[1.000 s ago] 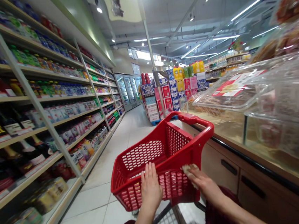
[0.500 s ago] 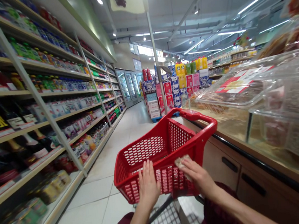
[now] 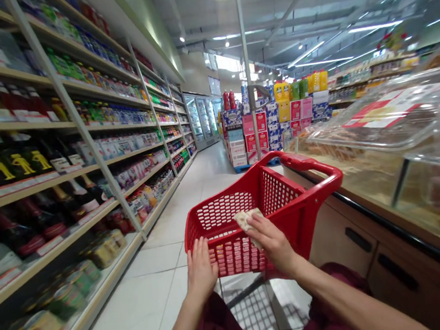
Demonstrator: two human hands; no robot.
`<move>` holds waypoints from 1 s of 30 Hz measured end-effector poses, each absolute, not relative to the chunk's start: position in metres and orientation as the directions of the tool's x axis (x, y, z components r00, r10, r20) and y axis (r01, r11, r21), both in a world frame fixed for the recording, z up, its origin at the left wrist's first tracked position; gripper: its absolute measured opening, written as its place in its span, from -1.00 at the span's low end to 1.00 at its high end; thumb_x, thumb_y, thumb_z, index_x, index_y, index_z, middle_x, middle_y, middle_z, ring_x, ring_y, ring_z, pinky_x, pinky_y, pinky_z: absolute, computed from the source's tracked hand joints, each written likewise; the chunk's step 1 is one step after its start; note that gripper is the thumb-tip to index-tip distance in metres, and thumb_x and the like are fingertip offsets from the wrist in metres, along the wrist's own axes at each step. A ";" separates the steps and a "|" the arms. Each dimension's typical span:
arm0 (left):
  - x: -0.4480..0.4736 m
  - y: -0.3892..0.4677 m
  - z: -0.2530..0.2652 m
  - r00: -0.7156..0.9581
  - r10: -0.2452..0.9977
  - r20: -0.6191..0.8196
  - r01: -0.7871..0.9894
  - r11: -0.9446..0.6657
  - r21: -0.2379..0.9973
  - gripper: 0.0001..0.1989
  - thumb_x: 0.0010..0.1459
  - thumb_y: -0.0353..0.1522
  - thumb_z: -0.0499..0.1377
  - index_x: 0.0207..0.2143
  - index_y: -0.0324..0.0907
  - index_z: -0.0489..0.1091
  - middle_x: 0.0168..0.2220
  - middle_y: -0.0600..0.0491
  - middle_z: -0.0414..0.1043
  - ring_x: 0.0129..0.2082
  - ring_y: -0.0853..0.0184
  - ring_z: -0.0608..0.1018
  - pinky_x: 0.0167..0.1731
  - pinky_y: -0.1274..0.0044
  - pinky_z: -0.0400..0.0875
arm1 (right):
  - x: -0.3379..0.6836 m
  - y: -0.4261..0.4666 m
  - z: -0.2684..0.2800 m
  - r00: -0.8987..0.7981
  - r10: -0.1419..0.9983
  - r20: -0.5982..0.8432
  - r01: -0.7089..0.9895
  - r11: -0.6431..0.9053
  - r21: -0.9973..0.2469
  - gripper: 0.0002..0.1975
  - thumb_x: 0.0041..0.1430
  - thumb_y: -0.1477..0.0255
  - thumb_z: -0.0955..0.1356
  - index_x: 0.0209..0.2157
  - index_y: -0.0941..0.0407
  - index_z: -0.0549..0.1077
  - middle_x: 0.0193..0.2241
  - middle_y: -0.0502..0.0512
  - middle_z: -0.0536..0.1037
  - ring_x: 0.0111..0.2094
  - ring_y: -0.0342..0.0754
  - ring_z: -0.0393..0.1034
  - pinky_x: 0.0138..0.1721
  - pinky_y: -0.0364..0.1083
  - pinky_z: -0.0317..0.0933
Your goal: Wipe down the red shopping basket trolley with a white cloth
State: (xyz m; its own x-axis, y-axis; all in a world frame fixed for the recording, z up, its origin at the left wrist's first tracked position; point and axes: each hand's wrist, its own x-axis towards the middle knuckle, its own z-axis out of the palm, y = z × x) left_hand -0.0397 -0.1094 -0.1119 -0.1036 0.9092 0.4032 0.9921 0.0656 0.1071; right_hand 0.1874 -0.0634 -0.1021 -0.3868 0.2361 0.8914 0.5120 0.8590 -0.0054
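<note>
A red plastic shopping cart [image 3: 287, 220] with a perforated basket stands in front of me, its handle toward the right. My left hand [image 3: 202, 268] rests against the near side of the basket by its left corner, fingers stretched out over the rim. In my right hand [image 3: 270, 240] is a pale, crumpled cloth [image 3: 244, 219], pressed at the top rim of the near side. Part of the cloth is hidden under the fingers. Through the holes of the basket nothing can be made out clearly.
Shelves of bottles and cans [image 3: 110, 123] line the left side. On the right a wooden counter [image 3: 349, 215] carries clear plastic food packs [image 3: 401, 111]. Stacked drink cartons [image 3: 255, 130] stand ahead in the aisle, with glass-door fridges [image 3: 200, 117] beyond. White floor tiles [image 3: 155, 264] lie between.
My right hand has moved the cloth up and left from the side wall to the rim. My left hand has shifted toward the basket's left corner. The view has turned slightly left.
</note>
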 end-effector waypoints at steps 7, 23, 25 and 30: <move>-0.076 -0.124 -0.115 -0.195 0.940 0.280 0.964 0.132 0.230 -0.38 -0.10 -0.52 -0.06 0.10 -0.35 0.01 0.17 -0.13 0.02 0.18 0.24 0.04 0.12 0.27 -0.03 | 0.127 -0.078 -0.133 -0.620 0.231 0.750 0.371 0.928 0.021 -0.77 0.20 0.46 0.17 -0.23 0.11 0.43 -0.15 0.11 0.47 -0.01 -0.07 0.25 -0.03 -0.03 0.21; -0.065 -0.111 -0.117 -0.062 0.887 0.458 0.963 -0.067 0.261 -0.33 -0.17 -0.57 -0.08 0.11 -0.31 -0.01 0.16 -0.14 0.04 0.18 0.24 0.04 0.10 0.26 0.04 | 0.125 -0.074 -0.119 -0.536 0.217 0.816 0.403 0.915 0.022 -0.76 0.19 0.49 0.17 -0.17 0.14 0.40 -0.03 0.18 0.38 0.10 0.01 0.07 0.04 0.11 0.09; -0.052 -0.106 -0.114 0.000 0.875 0.484 0.966 -0.125 0.227 -0.32 -0.18 -0.58 -0.08 0.11 -0.31 0.00 0.16 -0.14 0.05 0.18 0.24 0.03 0.10 0.26 0.02 | 0.139 -0.068 -0.121 -0.541 0.227 0.810 0.434 0.900 0.038 -0.76 0.19 0.49 0.17 -0.21 0.14 0.42 -0.09 0.20 0.43 0.06 0.00 0.15 -0.01 0.09 0.15; -0.025 -0.099 -0.107 0.076 0.881 0.468 0.971 -0.171 0.165 -0.32 -0.16 -0.59 -0.08 0.12 -0.32 -0.02 0.17 -0.13 0.02 0.19 0.25 0.00 0.11 0.25 -0.02 | 0.172 -0.071 -0.138 -0.547 0.279 0.789 0.458 0.889 0.003 -0.78 0.20 0.45 0.18 -0.26 0.10 0.43 -0.18 0.12 0.49 -0.02 -0.07 0.26 -0.02 -0.01 0.20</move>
